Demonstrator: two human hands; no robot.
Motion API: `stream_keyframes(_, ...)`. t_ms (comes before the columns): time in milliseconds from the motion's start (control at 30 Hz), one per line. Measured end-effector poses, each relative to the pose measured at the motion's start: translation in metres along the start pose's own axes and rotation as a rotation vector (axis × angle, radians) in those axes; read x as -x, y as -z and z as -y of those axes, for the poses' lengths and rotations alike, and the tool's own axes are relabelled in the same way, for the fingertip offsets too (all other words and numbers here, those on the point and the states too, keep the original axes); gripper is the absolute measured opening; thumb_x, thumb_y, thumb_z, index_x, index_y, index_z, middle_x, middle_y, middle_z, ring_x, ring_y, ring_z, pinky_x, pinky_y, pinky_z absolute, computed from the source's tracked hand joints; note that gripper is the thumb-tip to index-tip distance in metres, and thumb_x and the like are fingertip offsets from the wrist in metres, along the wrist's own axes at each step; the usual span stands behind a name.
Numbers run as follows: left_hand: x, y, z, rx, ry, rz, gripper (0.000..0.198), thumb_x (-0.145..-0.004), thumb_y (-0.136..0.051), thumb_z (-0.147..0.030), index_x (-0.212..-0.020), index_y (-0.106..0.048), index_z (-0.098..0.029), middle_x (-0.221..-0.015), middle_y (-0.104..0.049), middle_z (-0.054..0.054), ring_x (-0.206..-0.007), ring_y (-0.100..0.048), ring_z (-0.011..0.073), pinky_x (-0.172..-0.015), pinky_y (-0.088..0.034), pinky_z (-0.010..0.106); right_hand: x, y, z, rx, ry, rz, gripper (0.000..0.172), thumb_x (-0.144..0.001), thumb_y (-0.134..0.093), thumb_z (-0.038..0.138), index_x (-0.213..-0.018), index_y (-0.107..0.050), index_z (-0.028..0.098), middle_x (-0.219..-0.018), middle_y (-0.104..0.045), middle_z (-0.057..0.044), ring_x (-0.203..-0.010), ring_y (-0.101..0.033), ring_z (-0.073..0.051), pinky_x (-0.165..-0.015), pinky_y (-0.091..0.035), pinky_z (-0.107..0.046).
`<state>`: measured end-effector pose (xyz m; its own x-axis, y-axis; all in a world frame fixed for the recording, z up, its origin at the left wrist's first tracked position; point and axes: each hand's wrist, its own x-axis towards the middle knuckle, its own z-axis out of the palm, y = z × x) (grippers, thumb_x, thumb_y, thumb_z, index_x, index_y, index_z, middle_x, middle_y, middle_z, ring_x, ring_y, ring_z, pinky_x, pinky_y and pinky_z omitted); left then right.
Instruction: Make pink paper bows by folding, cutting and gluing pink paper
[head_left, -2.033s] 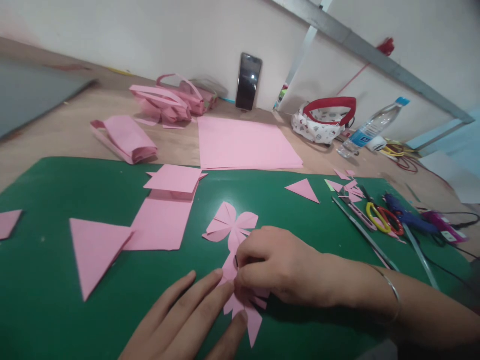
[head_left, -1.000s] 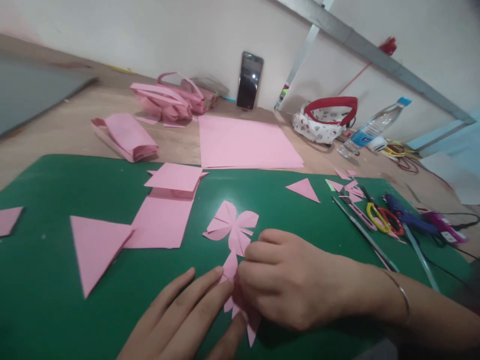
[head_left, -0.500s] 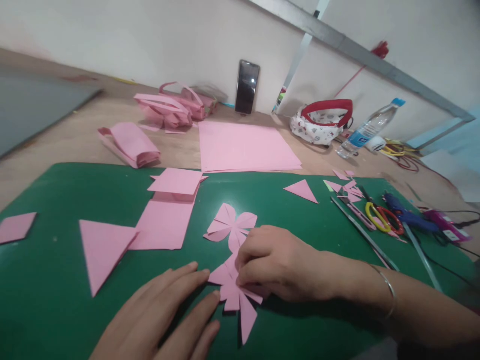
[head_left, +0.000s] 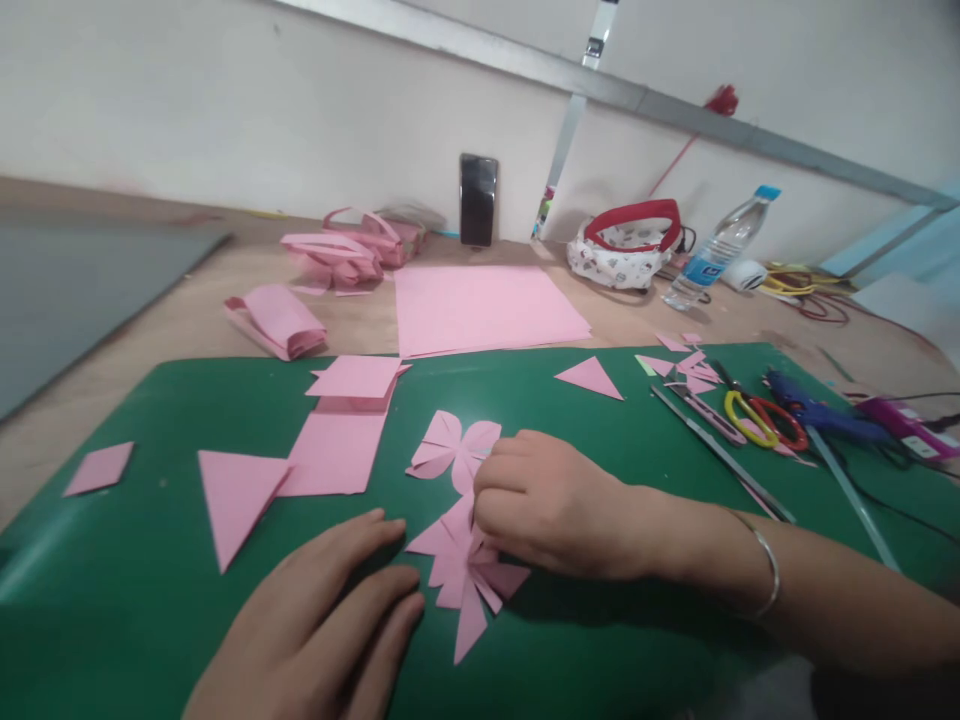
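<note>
On the green mat (head_left: pixel 247 640), my right hand (head_left: pixel 559 510) has its fingers curled together over a spiky pink paper cutout (head_left: pixel 452 565), pinching it near its upper right; the fingertips are partly hidden. The cutout's pointed pieces fan out to the left and downward. Just beyond it lies a petal-shaped pink paper cutout (head_left: pixel 444 440) with slits. My left hand (head_left: pixel 315 620) rests flat, fingers stretched out and slightly apart, just left of the spiky cutout and holding nothing. A pink paper triangle (head_left: pixel 238 500) lies farther left, touching a folded pink paper strip (head_left: pixel 336 450).
Behind the mat are pink paper sheets (head_left: pixel 487 310), a folded pink paper piece (head_left: pixel 277 322), a phone (head_left: pixel 478 200), a pouch (head_left: pixel 622 250) and a bottle (head_left: pixel 720 250). Scissors (head_left: pixel 750 415), a cutter (head_left: pixel 709 412), a glue gun (head_left: pixel 817 405) and paper scraps (head_left: pixel 694 372) lie right.
The view has shifted, so the mat's left side shows more. My left fingers have drawn slightly back from the spiky cutout. My right hand keeps its curled grip, and the cutout's lower pieces have shifted.
</note>
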<state>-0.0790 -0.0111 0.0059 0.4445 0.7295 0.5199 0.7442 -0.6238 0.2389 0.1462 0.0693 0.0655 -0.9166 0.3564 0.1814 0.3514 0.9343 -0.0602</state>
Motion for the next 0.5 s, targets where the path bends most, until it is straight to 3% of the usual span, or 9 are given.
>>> stream_keyframes(100, 0.001, 0.003, -0.003, -0.025, 0.055, 0.024, 0.019, -0.083, -0.056, -0.029, -0.101, -0.057, -0.026, -0.122, -0.05, 0.002, -0.111, -0.049, 0.0202, -0.095, -0.037, 0.033, 0.004, 0.005, -0.001, 0.013, -0.001, -0.091, 0.021, -0.085, -0.044, 0.016, -0.066, -0.054, 0.017, -0.07, -0.055, -0.003, -0.066, -0.038, -0.015, -0.059, -0.027, -0.028)
stream_keyframes(267, -0.002, 0.017, -0.01, -0.103, 0.183, 0.015, 0.019, -0.084, -0.052, -0.038, -0.1, -0.058, -0.03, -0.117, -0.055, 0.0, -0.102, -0.055, 0.0217, -0.086, -0.042, 0.036, 0.01, 0.024, -0.002, 0.005, -0.159, -0.25, 0.025, -0.086, -0.041, 0.02, -0.062, -0.046, 0.017, -0.061, -0.042, 0.0, -0.06, -0.032, -0.013, -0.056, -0.025, -0.027)
stream_keyframes(500, -0.068, 0.048, -0.04, -0.191, 0.31, 0.07, 0.037, -0.085, -0.04, -0.05, -0.093, -0.066, -0.024, -0.108, -0.066, 0.004, -0.091, -0.063, 0.0281, -0.071, -0.049, 0.039, 0.016, 0.045, 0.001, -0.175, -0.262, -0.171, 0.021, -0.084, -0.048, 0.021, -0.065, -0.039, 0.018, -0.062, -0.039, 0.004, -0.058, -0.032, -0.01, -0.053, -0.023, -0.024)
